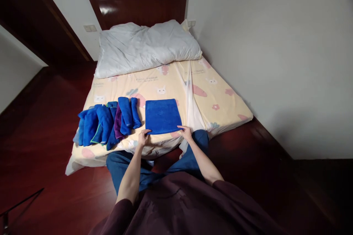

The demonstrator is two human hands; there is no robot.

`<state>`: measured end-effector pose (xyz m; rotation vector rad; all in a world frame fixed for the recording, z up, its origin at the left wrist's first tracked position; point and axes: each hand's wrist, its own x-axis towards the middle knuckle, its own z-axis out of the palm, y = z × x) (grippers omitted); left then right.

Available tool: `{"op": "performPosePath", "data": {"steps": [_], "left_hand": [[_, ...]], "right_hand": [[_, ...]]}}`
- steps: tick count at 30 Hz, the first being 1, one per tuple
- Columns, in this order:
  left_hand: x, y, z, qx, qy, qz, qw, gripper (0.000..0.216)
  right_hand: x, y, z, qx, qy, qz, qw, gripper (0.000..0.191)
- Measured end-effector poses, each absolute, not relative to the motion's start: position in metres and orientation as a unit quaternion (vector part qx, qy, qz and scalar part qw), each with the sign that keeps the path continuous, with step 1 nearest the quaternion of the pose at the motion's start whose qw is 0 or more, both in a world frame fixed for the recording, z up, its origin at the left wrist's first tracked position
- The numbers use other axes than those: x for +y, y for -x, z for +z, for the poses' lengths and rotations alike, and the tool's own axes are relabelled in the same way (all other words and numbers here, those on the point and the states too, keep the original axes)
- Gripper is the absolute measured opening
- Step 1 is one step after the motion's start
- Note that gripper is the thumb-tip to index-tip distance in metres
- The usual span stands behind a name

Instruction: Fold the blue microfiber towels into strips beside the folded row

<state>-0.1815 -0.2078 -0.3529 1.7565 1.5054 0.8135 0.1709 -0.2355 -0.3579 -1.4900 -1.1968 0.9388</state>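
A blue towel (162, 116) lies flat and roughly square on the bed, close to its front edge. My left hand (143, 137) pinches the towel's near left corner. At the near right corner, my right hand (185, 132) grips the edge between thumb and fingers. Just left of it rest rolled blue towels (125, 112), side by side. A purple towel (118, 122) is tucked against them. Farther left, several loosely bunched blue towels (91, 123) overlap, some with green edging.
The bed has a cream sheet (212, 97) printed with rabbits and carrots, wrinkled right of the towel. A grey-white quilt (149, 46) is heaped by the dark wooden headboard (143, 5). A white wall (275, 62) rises on the right. Dark red floor (49, 176) surrounds the bed.
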Motion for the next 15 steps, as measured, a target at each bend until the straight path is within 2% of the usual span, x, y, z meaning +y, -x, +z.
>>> {"op": "performPosePath", "data": {"steps": [9, 12, 15], "left_hand": [[-0.216, 0.194, -0.344, 0.581, -0.654, 0.307, 0.374, 0.020], [-0.218, 0.193, -0.345, 0.588, -0.635, 0.322, 0.384, 0.020], [-0.212, 0.185, -0.349, 0.607, -0.606, 0.340, 0.385, 0.027]], "right_hand": [[-0.245, -0.182, -0.350, -0.499, 0.600, 0.409, 0.472, 0.029], [-0.244, -0.184, -0.352, -0.491, 0.601, 0.413, 0.476, 0.024], [-0.237, -0.181, -0.356, -0.470, 0.616, 0.400, 0.489, 0.026]]}}
